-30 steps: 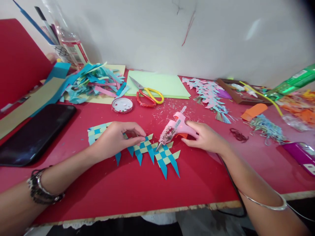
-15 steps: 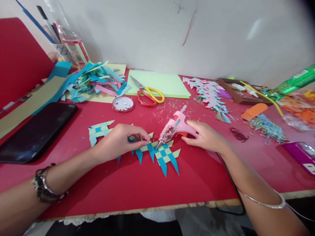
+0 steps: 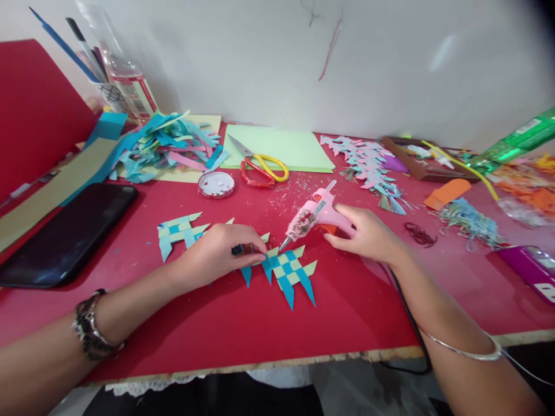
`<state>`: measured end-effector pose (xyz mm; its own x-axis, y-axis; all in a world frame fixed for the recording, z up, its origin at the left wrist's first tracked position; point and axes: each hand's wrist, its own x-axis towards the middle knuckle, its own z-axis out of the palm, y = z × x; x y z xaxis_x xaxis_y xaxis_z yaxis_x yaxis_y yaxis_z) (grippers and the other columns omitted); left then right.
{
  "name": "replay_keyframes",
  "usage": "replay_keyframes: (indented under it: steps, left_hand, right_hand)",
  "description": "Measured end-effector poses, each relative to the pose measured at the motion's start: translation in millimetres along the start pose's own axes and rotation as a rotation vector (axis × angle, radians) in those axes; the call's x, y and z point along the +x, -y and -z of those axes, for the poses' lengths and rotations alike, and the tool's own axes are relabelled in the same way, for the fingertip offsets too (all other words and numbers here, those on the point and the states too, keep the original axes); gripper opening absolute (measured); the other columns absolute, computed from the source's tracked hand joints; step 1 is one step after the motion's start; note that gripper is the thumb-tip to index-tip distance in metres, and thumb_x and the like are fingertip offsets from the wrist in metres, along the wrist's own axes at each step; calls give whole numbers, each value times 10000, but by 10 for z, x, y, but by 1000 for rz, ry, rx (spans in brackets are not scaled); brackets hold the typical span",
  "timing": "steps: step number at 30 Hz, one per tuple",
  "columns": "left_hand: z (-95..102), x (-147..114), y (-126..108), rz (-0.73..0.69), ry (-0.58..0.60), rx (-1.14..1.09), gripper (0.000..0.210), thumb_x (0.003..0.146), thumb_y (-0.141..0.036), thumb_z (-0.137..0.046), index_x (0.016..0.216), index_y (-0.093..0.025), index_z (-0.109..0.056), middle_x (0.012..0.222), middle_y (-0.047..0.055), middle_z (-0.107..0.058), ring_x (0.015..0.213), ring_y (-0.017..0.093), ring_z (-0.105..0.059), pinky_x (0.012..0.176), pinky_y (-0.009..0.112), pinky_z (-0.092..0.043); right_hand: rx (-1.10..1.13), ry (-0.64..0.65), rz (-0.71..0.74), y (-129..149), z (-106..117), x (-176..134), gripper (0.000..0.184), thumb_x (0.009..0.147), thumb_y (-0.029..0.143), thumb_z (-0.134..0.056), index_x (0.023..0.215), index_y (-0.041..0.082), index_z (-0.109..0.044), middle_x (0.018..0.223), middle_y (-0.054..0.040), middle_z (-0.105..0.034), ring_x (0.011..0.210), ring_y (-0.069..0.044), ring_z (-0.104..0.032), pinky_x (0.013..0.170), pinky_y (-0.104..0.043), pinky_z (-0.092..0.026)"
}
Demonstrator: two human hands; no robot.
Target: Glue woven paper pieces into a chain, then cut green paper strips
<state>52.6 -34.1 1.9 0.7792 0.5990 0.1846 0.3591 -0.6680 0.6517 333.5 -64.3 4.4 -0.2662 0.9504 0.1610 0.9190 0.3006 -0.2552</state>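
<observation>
A woven paper fish [image 3: 291, 271] in blue and pale green lies flat on the red table, its pointed strips spread towards me. My left hand [image 3: 221, 248] is closed, with thumb and forefinger pinching the paper at its left end; the hand hides part of it. Another woven paper fish [image 3: 176, 231] shows beyond my left wrist. In my right hand [image 3: 366, 234] is a pink hot glue gun [image 3: 306, 219], gripped by its handle with fingers near the orange trigger. The metal nozzle points down left, just above the paper near my left fingertips.
Scissors [image 3: 271, 167] lie on green paper sheets [image 3: 303, 151]. A jar lid [image 3: 217, 185], a heap of paper strips [image 3: 165, 144] and a black phone [image 3: 69, 231] are on the left. A purple phone [image 3: 531, 271] lies right. The glue gun's cord [image 3: 410, 306] drops over the table edge.
The glue gun has shifted slightly up and right, its nozzle drawing back a little from the woven paper. My left fingertips have moved slightly right and down along it.
</observation>
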Motion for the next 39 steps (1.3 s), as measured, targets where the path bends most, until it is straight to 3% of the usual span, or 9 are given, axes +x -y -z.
replay_keyframes:
  steps: [6,12,39]
  left_hand:
    - [-58,12,-49,-12,-16,12,111,778,-267,-559,815,-198,-637,797,-2,-671,716,106,-604,645,174,-427]
    - [-98,28,-63,-11,-3,47,115,780,-264,-555,818,-194,-638,794,3,-671,692,112,-599,640,194,-425]
    - [-118,23,-25,-169,62,177,206,842,-261,-469,938,-232,-650,867,18,-660,769,123,-587,693,213,-417]
  right_hand:
    - [-51,-55,-61,-21,5,2,243,710,418,-527,752,185,-470,649,-12,-519,527,-125,-436,479,-241,-286]
    - [-90,-132,-122,-43,9,1,259,716,412,-531,807,171,-513,727,-63,-584,603,-170,-507,518,-255,-323]
    - [-90,-115,-115,-86,-10,9,254,692,427,-539,745,192,-460,649,-18,-513,526,-127,-407,479,-235,-277]
